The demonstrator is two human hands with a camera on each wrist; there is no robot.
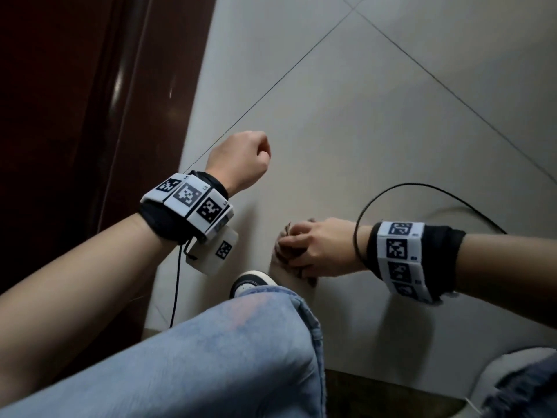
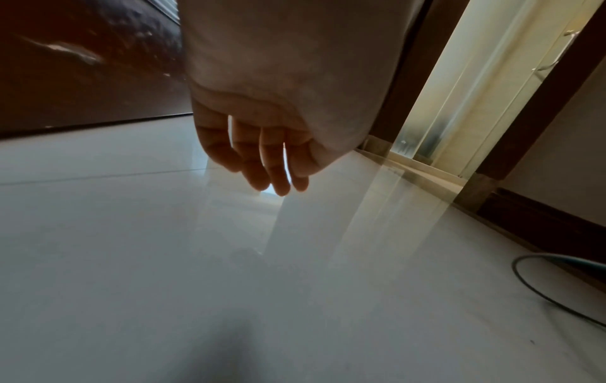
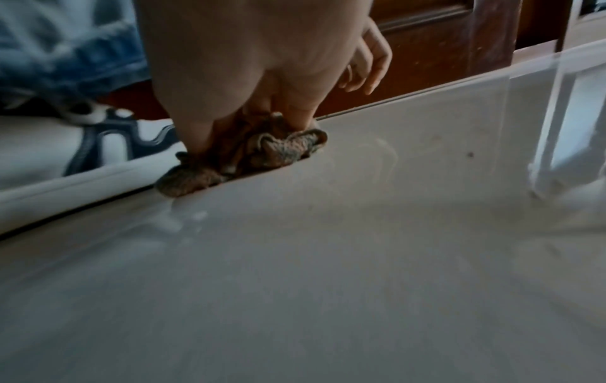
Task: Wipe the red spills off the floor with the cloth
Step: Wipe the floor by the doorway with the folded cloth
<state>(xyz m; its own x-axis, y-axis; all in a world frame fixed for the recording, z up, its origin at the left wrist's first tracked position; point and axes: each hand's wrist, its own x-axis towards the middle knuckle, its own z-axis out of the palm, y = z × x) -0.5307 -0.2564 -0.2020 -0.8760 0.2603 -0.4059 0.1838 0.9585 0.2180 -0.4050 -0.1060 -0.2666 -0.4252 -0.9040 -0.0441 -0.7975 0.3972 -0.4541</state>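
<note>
A crumpled brown cloth [image 1: 283,251] lies on the pale tiled floor [image 1: 361,131], just beyond my left shoe. My right hand [image 1: 297,245] grips it from above, fingers curled into the folds, pressing it onto the tile. In the right wrist view the cloth [image 3: 262,153] bunches under the right hand [image 3: 249,121]; a small dark red speck [image 3: 470,154] sits on the floor to its right, beside a faint curved smear [image 3: 387,153]. My left hand [image 1: 259,152] hangs above the floor holding nothing, its fingers [image 2: 272,178] loosely curled.
A dark wooden door [image 1: 75,116] runs along the left. A black cable [image 1: 391,188] loops over the floor by my right wrist. My bent knee in jeans [image 1: 241,342] and white shoe [image 1: 250,282] sit close to the cloth; the other shoe [image 1: 512,372] is at bottom right.
</note>
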